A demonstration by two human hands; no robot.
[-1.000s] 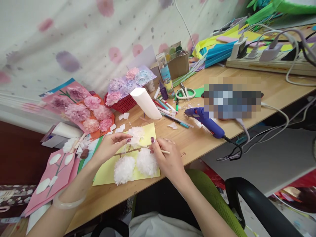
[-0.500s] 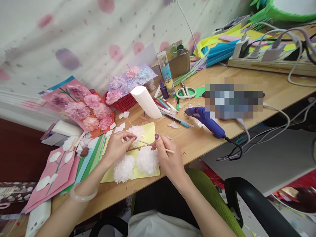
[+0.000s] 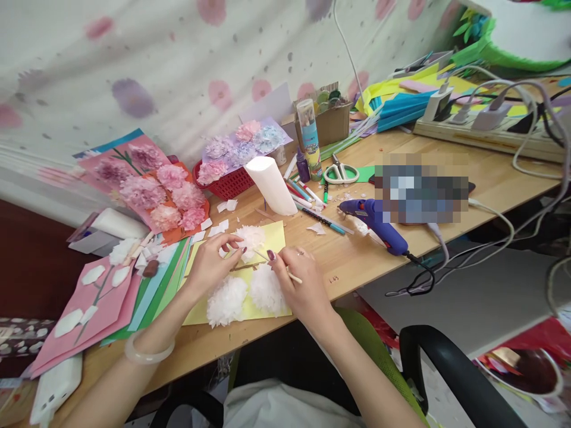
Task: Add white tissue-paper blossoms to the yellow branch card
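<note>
My right hand (image 3: 304, 279) is closed around a thin pale wooden stick (image 3: 295, 278), its far end pointing left. Facing it, my left hand (image 3: 213, 257) has thumb and forefinger pinched by that end; what they hold, if anything, is too small to make out. Both hands are above a yellow sheet of paper (image 3: 275, 235). On the sheet are three fluffy white paper flowers: one at the top (image 3: 250, 238), one at lower left (image 3: 226, 300) and one at lower right (image 3: 266, 289), partly covered by my right hand. A brown stem strip (image 3: 238, 267) lies between them.
A blue glue gun (image 3: 379, 224) lies right of the sheet, its cord off the desk edge. Behind are scissors (image 3: 341, 172), pens, a white paper roll (image 3: 273, 185) and a red basket (image 3: 227, 184). Pink flower cards (image 3: 143, 178) stand left. A power strip (image 3: 473, 134) sits far right.
My right hand and the stick have shifted slightly left, toward my left hand and the top flower. The whole view has also moved a little.
</note>
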